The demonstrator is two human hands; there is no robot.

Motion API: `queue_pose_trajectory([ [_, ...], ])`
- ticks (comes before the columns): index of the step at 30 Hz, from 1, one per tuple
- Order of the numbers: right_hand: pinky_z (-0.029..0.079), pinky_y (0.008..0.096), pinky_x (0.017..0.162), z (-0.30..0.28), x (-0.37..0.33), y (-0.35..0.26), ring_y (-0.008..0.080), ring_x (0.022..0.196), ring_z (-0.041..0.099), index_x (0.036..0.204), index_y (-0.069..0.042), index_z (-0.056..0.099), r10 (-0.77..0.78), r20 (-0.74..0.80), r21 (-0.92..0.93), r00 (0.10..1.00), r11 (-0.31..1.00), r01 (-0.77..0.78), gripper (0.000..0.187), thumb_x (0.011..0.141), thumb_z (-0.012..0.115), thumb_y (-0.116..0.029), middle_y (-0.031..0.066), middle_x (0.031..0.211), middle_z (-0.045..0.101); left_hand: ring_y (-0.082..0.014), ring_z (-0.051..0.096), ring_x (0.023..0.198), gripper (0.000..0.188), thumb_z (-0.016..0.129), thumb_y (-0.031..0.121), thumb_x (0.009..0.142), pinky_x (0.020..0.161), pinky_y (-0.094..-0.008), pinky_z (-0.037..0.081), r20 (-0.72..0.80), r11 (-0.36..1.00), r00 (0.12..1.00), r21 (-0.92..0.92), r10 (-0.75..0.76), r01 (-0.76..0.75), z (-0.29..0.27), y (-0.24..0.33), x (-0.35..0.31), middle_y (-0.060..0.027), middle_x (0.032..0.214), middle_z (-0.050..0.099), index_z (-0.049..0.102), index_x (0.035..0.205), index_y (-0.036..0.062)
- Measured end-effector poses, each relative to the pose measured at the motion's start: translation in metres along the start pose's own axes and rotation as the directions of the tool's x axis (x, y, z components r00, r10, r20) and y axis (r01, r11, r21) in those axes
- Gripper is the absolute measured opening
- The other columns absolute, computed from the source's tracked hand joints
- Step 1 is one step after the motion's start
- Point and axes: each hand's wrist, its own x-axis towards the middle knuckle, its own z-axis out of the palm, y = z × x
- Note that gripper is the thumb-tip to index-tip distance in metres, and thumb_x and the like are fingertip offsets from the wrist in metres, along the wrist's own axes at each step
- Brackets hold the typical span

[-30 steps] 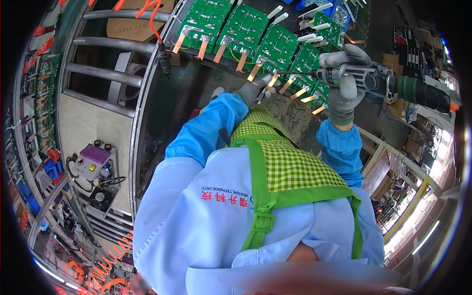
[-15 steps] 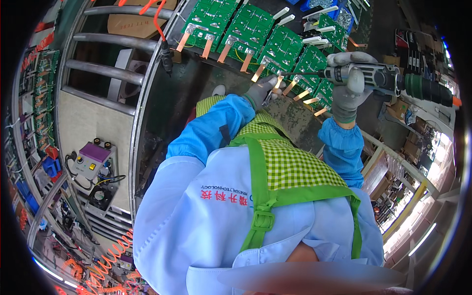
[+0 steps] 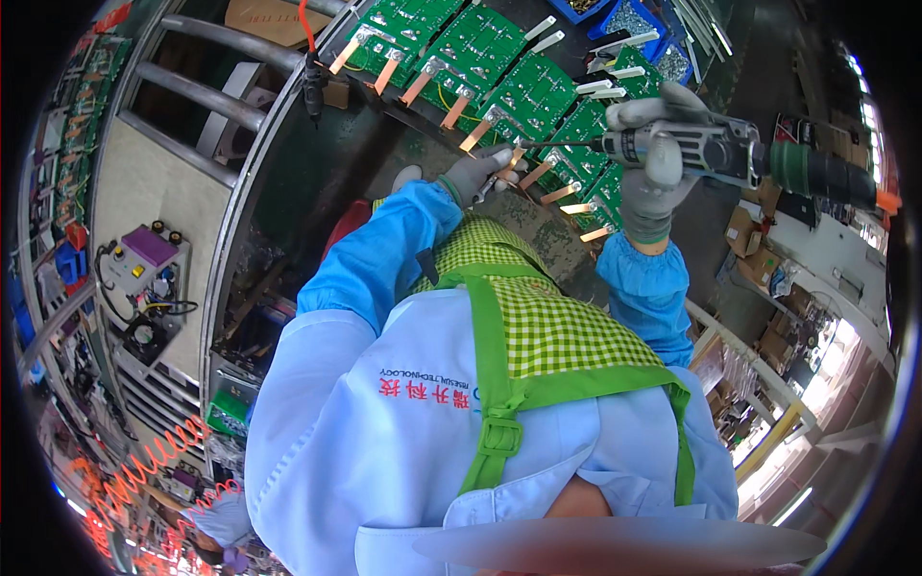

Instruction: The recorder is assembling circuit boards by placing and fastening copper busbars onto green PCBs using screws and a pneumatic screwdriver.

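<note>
My gloved right hand (image 3: 660, 171) is wrapped round a grey and black power screwdriver (image 3: 735, 154), which lies sideways above the row of boards. Its long thin bit (image 3: 567, 144) points left, and the tip meets the upper end of a copper strip (image 3: 516, 158) on a green circuit board (image 3: 523, 94). Beside that strip, my gloved left hand (image 3: 473, 178) has its fingers pinched together near the strip's lower end. Something small and metallic shows at those fingers, too small to name. More copper strips (image 3: 416, 88) stick out from the boards' near edges.
Blue bins (image 3: 629, 21) of small metal parts stand behind the boards. A black tool (image 3: 313, 91) hangs on a red cord at the left. Metal rails (image 3: 202, 91) and a control box with a purple top (image 3: 144, 259) are further left. Cartons (image 3: 754, 240) lie at the right.
The view has shifted, so boards, hands and screwdriver all appear further left. The bit stays at the same copper strip, and both hands keep their grip.
</note>
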Motion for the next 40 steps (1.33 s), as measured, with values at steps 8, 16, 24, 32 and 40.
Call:
queue_pose_trajectory([
  [8,0.05,0.0379,0.073,-0.009,0.002,-0.001,0.0229,0.079,0.059,0.118,0.005,0.045,0.017,0.143,0.038,0.99,0.999,-0.023,0.044,0.083,0.057,-0.02,0.0131,0.089,0.06,-0.0072,0.055,0.068,0.036,0.044,0.03,0.094,0.059,-0.021,0.048,-0.11,0.99,0.985,0.04,-0.13,0.135,0.024,0.024,-0.023,-0.005,0.093,0.061,0.049,0.121,0.0072],
  [16,0.05,0.0383,0.072,-0.05,0.004,-0.027,0.0225,0.078,0.059,0.118,0.006,0.043,-0.092,0.19,0.291,0.978,0.956,0.033,0.047,0.085,0.054,-0.025,0.0116,0.089,0.06,-0.0105,0.058,0.066,0.028,0.047,0.019,0.093,0.051,-0.0189,0.049,-0.046,0.977,0.997,0.198,-0.066,0.074,-0.009,-0.016,-0.005,-0.0084,0.091,0.061,0.053,0.116,0.0047],
  [24,0.049,0.0398,0.076,-0.066,-0.01,-0.011,0.023,0.082,0.059,0.119,0.005,0.043,-0.004,0.144,0.32,0.99,0.947,-0.043,0.045,0.084,0.053,-0.022,0.0127,0.091,0.06,-0.0102,0.059,0.062,0.034,0.047,0.028,0.094,0.051,-0.0192,0.05,-0.107,0.992,0.994,-0.129,-0.006,-0.008,0.029,-0.044,0.023,-0.0092,0.091,0.061,0.05,0.118,0.0047],
  [32,0.05,0.0401,0.073,-0.05,-0.019,-0.018,0.0241,0.077,0.059,0.117,0.006,0.043,-0.008,0.074,0.003,0.997,1.0,0.008,0.048,0.081,0.056,-0.023,0.0141,0.085,0.059,-0.0063,0.054,0.057,0.027,0.048,0.027,0.093,0.052,-0.0179,0.048,-0.16,0.993,0.983,0.063,-0.087,0.098,0.048,-0.028,0.015,-0.0011,0.069,0.06,0.062,0.102,0.0052],
  [40,0.049,0.0432,0.074,-0.059,-0.018,-0.014,0.0248,0.074,0.058,0.12,0.004,0.042,0.025,0.087,0.031,0.996,0.999,-0.028,0.053,0.08,0.06,-0.026,0.0152,0.086,0.06,-0.0086,0.054,0.056,0.034,0.05,0.025,0.092,0.044,-0.0174,0.048,-0.094,0.987,0.989,-0.126,-0.111,0.099,0.026,-0.038,0.02,-0.0113,0.102,0.059,0.047,0.123,0.0123],
])
